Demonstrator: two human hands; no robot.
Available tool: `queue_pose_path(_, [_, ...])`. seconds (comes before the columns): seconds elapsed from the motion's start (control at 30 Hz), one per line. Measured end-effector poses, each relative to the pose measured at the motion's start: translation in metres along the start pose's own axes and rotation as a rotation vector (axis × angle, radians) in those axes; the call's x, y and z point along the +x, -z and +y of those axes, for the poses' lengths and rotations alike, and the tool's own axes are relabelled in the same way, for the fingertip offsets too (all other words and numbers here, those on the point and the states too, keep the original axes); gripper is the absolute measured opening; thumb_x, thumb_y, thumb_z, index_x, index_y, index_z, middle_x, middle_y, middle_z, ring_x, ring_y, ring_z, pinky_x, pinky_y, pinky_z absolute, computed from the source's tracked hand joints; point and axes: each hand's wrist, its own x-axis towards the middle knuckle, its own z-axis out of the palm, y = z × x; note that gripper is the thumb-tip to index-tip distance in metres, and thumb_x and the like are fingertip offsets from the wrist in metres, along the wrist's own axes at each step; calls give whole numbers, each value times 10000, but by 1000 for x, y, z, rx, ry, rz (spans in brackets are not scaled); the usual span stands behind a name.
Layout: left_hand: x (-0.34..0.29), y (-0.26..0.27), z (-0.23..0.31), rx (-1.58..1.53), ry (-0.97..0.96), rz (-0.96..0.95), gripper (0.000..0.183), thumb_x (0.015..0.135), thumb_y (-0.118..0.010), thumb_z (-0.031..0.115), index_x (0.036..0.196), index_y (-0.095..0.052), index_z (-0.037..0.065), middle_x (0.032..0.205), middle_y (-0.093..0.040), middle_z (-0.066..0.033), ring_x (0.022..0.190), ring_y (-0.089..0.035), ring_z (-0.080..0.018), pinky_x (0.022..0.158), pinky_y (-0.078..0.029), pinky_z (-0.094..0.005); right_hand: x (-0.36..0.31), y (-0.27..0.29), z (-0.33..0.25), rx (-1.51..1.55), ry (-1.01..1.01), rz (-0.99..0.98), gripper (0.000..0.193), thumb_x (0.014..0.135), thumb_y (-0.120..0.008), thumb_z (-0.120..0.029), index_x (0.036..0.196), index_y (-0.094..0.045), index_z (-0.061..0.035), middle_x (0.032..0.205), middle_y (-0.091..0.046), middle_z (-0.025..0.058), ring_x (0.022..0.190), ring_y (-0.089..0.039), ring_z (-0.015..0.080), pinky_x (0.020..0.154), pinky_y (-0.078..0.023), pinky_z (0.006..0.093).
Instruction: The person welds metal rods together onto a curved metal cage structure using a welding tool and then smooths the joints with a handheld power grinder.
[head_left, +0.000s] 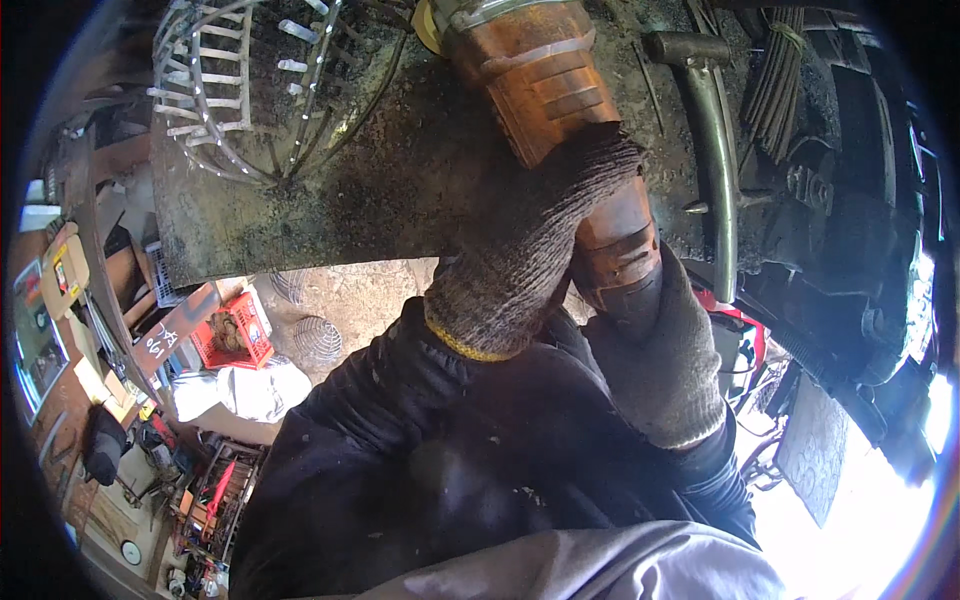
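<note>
A worn orange power tool, by its shape an angle grinder (550,85), points away from me over the workbench (380,180), its metal head at the top edge of the view. My left hand (530,250), in a dirty grey knitted glove with a yellow cuff edge, is closed over the middle of the body. Around the rear end wraps my right hand (665,365), also gloved in grey, with its fingers partly hidden behind the tool. At the far left of the bench stands a cage of bent metal rods with short crossbars (215,75). The grinder's working end is cut off from view.
A hammer with a metal handle (715,170) lies right of the grinder, beside a tied bundle of thin rods (780,85). Below the bench's left side are a red crate (235,335), a white sack (255,390) and wire coils (317,340). Shelves with tools line the left.
</note>
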Motion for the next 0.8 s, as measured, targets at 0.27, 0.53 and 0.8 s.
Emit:
queue_pose_path(0.27, [0, -1, -3, -127, 24, 40, 312, 1057, -510, 182, 1328, -592, 52, 1389, -571, -89, 1304, -547, -238, 1124, -444, -408, 1, -2, -2, 114, -105, 36, 633, 796, -722, -91, 1379, -491, -9, 1137, -702, 235, 1100, -695, 380, 902, -553, 438])
queue_pose_path(0.53, [0, 0, -6, 125, -114, 46, 298, 1055, -493, 152, 1305, -609, 37, 1366, -592, -97, 1330, -526, -241, 1135, -431, -410, 1, 3, -3, -24, -84, -29, 723, 853, -703, -122, 1455, -354, 74, 1112, -705, 238, 1051, -713, 371, 897, -566, 434])
queue_pose_path(0.8, [1, 2, -5, -60, 7, 55, 296, 1037, -548, 188, 1287, -623, 48, 1351, -596, -97, 1305, -551, -245, 1119, -448, -422, 2, 0, -4, 97, -108, 22, 654, 794, -715, -94, 1396, -479, 6, 1146, -699, 241, 1104, -693, 383, 919, -549, 441])
